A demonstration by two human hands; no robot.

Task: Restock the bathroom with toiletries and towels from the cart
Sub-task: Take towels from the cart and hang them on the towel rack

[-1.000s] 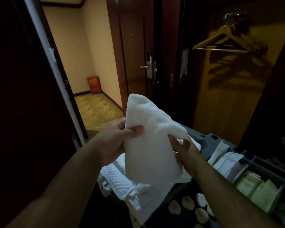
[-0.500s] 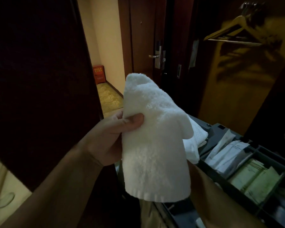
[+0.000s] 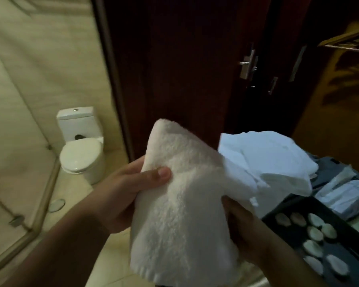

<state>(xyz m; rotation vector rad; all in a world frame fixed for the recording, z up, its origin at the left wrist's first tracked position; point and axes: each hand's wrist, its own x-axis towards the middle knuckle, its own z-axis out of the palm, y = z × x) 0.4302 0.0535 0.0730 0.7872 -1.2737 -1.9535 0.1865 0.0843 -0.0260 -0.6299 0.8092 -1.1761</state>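
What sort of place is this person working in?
Most likely a hotel room, at the bathroom doorway: a toilet stands left, a housekeeping cart with folded towels and small oval soaps sits right, and the left hand and right hand hold a white towel.

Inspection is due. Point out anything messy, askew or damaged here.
The white towels heaped on the cart lie rumpled, not stacked flat. The towel held by the left hand and right hand hangs loosely bunched. Nothing looks spilled or broken.

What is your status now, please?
Left hand pinches towel. Right hand holds its right edge. Toilet ahead left; nothing seen in the way.
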